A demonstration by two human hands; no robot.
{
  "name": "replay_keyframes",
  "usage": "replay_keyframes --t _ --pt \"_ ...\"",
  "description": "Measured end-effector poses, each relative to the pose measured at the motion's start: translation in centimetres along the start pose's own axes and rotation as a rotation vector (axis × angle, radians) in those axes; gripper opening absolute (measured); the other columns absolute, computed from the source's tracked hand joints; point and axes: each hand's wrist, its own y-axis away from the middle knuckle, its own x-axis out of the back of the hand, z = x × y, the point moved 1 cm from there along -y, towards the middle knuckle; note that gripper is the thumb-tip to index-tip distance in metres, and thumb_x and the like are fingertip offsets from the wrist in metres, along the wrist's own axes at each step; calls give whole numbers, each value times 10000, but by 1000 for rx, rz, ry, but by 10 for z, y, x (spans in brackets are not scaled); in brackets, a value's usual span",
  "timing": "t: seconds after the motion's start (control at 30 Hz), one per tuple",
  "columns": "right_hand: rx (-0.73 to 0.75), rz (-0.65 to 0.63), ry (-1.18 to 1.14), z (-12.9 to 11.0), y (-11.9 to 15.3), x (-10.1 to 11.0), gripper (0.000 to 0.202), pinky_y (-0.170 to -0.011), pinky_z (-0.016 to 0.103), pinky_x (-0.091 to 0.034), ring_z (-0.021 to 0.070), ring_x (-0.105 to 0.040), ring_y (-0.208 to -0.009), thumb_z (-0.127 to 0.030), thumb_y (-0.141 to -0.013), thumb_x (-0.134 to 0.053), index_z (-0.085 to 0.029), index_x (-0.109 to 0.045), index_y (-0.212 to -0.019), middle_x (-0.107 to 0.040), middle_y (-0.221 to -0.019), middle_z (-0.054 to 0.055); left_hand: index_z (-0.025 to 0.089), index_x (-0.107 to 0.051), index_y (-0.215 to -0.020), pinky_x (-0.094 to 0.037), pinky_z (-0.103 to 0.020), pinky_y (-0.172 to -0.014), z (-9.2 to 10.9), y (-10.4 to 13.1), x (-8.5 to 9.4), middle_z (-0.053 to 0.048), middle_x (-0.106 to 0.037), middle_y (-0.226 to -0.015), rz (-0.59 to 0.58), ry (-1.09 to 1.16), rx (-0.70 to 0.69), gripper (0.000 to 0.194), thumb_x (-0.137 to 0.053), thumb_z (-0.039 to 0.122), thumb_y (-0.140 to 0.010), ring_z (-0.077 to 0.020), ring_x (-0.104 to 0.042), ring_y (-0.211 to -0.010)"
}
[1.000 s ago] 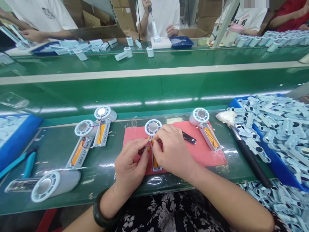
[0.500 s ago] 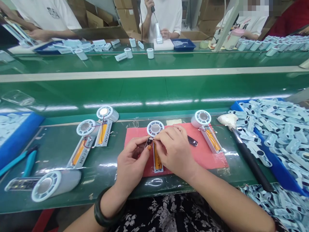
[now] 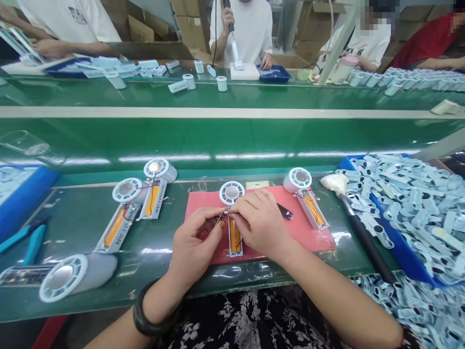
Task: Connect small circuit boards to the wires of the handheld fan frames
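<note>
Green worktop [image 3: 145, 237] spans the lower frame, a red mat [image 3: 301, 232] at its centre. On it lies a fan [image 3: 231, 193], mid-frame. Beside the fan's handle, the left hand [image 3: 196, 242] pinches a small dark board [image 3: 221, 217]; the right hand [image 3: 259, 220] meets it, its exact grip hidden.

Brown boxes [image 3: 187, 36] are being kept behind. Light [image 3: 250, 155] is being bounced off the long green surface [image 3: 218, 135], which is being edged by a white bar [image 3: 218, 113].
</note>
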Motion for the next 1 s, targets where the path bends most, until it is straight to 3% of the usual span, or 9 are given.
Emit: replay_keyframes --t 0.1,0.2,0.33,0.4,0.57,0.77,1.0 --pt "-109 -14 -203 12 4 16 140 -916 403 -477 225 -614 -1049 -215 -1037 -556 -206 -656 -1135 -674 -1112 56 258 -741 -1074 -518 -196 -602 2 9 7 -5 -738 -976 42 1 73 194 -693 226 -889 -121 -665 -738" --pt "-234 4 -264 25 13 27 213 -858 358 -512 189 -648 -992 -124 -1022 -511 -230 -676 -1105 -676 -1071 36 268 -741 -1070 -532 -198 -659 3 19 14 8 -730 -968 32 -105 17 198 -673 202 -895 -113 -656 -744" --pt "-314 -110 -242 26 24 25 214 -822 342 -521 182 -661 -946 -85 -992 -549 -228 -689 -1065 -690 -1032 16 269 -736 -1089 -544 -223 -754 4 24 15 8 -739 -976 -23 -194 -124 232 -635 161 -911 -128 -674 -825" --pt "-314 -134 -247 23 27 21 216 -837 341 -525 182 -656 -963 -81 -995 -559 -228 -694 -1077 -684 -1044 21 265 -741 -1079 -553 -241 -767 4 23 15 -1 -749 -983 -26 -165 -94 213 -638 183 -911 -146 -687 -852" --pt "-207 -156 -189 21 26 20 249 -825 325 -528 172 -636 -947 -59 -998 -572 -238 -718 -1092 -664 -1029 24 257 -766 -1037 -555 -274 -706 -3 14 20 -37 -762 -1011 -1 -63 101 181 -689 308 -882 -192 -699 -851" --pt "-37 -231 -51 25 20 17 188 -775 300 -500 175 -605 -921 -100 -989 -650 -227 -743 -1091 -638 -1006 34 242 -778 -971 -586 -291 -805 -12 -9 30 -52 -783 -981 -56 178 312 232 -794 368 -776 -210 -718 -904" --pt "125 -191 -76 19 16 14 138 -729 268 -423 152 -556 -869 -186 -928 -785 -259 -766 -1044 -615 -973 10 201 -741 -989 -608 -254 -750 -4 -29 18 -42 -773 -907 -179 467 413 283 -839 340 -763 -164 -735 -760"
